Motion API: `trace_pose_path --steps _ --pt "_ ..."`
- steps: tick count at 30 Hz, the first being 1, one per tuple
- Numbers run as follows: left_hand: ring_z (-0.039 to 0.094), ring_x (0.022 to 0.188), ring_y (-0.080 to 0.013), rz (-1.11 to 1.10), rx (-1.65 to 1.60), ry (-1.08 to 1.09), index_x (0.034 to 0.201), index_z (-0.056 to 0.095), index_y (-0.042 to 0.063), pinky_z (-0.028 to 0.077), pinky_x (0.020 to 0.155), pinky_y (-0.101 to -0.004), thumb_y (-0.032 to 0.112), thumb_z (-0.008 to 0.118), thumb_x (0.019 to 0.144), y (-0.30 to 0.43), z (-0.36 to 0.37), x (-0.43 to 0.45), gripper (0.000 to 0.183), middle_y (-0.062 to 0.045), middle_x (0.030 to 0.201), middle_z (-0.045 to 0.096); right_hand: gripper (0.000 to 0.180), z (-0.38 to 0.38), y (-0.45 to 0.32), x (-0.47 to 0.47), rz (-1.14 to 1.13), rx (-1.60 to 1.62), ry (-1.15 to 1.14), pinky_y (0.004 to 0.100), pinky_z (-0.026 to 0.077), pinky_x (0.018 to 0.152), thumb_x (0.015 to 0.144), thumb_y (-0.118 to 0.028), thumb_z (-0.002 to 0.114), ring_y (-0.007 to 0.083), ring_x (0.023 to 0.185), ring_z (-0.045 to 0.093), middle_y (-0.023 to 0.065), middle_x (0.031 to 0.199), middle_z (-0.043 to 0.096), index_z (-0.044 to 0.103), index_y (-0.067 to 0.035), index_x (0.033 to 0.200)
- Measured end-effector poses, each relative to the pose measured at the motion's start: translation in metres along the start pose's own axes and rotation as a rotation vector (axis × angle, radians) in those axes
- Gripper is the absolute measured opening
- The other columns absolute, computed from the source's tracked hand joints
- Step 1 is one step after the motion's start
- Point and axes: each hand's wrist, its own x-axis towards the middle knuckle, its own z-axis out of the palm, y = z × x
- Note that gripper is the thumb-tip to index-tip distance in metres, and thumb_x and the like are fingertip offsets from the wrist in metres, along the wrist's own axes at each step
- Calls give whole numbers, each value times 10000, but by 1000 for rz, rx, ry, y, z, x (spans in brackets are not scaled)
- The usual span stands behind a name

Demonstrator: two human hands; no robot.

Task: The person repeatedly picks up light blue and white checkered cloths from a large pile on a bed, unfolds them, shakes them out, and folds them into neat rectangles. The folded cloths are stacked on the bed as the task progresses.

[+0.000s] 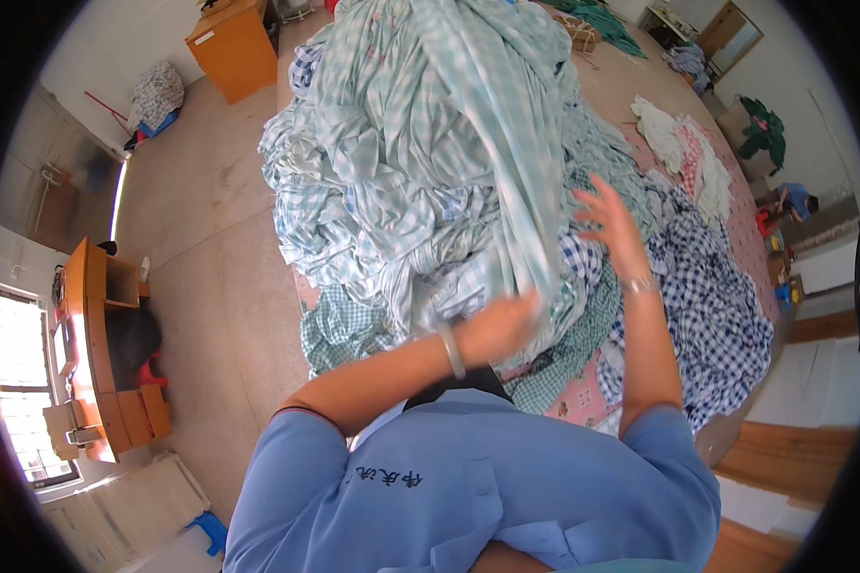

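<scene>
In front of me rises a large heap of pale green and white checked fabric [401, 165]. A long twisted length of the same pale cloth [505, 157] runs down the heap towards me. My left hand [502, 329], slightly blurred and with a bangle at the wrist, grips the near end of this length. To its right, my right hand [613, 222] is raised with the fingers apart and nothing in it, close to the heap's right side. Small-checked green cloth [566, 365] lies below the hands, and navy and white checked cloth [709, 301] is piled on the right.
A pink patterned covering [580, 394] shows beneath the cloth. White and red-checked cloths [688, 154] lie farther right. An orange wooden desk [107, 358] stands at left, an orange cabinet [236, 50] at far left. Another person [795, 200] is at the far right.
</scene>
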Motion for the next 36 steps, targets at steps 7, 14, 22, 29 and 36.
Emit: trace_pose_path --steps 7,14,22,29,36 --pt "476 704 -128 -374 -875 27 865 556 65 398 656 -288 335 390 866 -22 11 -87 317 -20 775 541 309 90 72 -33 97 106 89 298 438 682 613 -107 505 231 765 550 130 793 574 539 83 855" --pt "443 1048 -224 -922 -1254 899 1202 390 87 267 944 -324 612 309 775 -96 -27 -77 681 -109 1156 471 384 7 35 -242 111 144 -429 270 436 657 587 -43 515 159 788 549 95 844 578 530 60 956" --pt "528 853 -276 -668 -791 760 948 509 16 408 745 -390 461 378 822 -79 88 35 481 -153 935 552 454 -136 132 -366 180 -136 -268 257 407 744 643 -56 592 144 904 501 94 1078 490 482 21 1076" --pt "524 724 -325 -557 -269 373 711 512 -36 409 679 -353 395 509 786 50 210 46 438 -180 745 555 628 -83 167 -317 -287 -690 40 341 400 793 676 -62 597 281 1041 439 198 1128 428 302 -31 1229" --pt "519 854 -247 215 185 480 865 559 68 364 807 -400 235 590 717 71 197 14 225 -85 881 565 350 -119 198 -310 -83 88 247 231 394 761 685 31 505 136 874 494 63 962 515 445 -24 1025"
